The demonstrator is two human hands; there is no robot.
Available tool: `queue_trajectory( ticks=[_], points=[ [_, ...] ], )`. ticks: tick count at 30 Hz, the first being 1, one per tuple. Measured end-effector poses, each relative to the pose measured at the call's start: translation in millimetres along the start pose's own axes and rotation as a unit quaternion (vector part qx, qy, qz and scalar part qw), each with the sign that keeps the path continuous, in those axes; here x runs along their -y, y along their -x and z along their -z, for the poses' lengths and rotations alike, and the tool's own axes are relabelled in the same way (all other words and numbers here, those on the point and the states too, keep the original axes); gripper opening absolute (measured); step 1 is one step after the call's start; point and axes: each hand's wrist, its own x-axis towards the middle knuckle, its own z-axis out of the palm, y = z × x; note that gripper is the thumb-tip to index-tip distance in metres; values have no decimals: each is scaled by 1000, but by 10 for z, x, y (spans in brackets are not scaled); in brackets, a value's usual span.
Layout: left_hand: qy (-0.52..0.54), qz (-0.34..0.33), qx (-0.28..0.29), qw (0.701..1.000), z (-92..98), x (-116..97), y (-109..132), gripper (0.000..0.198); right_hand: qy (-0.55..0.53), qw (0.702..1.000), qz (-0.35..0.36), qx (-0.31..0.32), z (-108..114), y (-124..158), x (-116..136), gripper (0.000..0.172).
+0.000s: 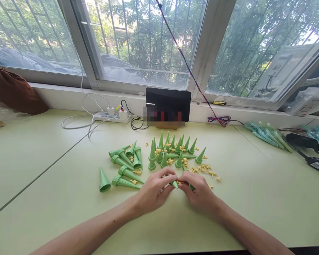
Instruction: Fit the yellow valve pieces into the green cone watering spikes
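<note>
My left hand (159, 187) is closed around a green plastic spike (174, 184), its pointed tip toward me. Right beside it, my right hand (198, 191) pinches a small yellow plastic fitting (179, 182) against the spike; the fingers hide most of both. A bit of another green piece (191, 187) shows under my right fingers, and I cannot tell whether they hold it. Beyond my hands, several green spikes (179, 161) stand point up among scattered yellow fittings (195, 170). To the left lie more spikes (125, 183), and one (104, 180) stands on its wide end.
At the back of the pale table (69, 219), a tablet (168, 106) leans by the window. A power strip (113, 116) with cables is left of it. Coiled wire (219, 121), bagged green pieces (268, 136) and a black strapped device (317, 163) are on the right.
</note>
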Motion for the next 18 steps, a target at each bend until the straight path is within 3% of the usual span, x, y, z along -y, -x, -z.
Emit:
queue_trajectory(
  ticks=[18],
  points=[
    [4,2,-3,1000,1,6,-2,24,8,1000,5,6,7,-2,0,25]
  ],
)
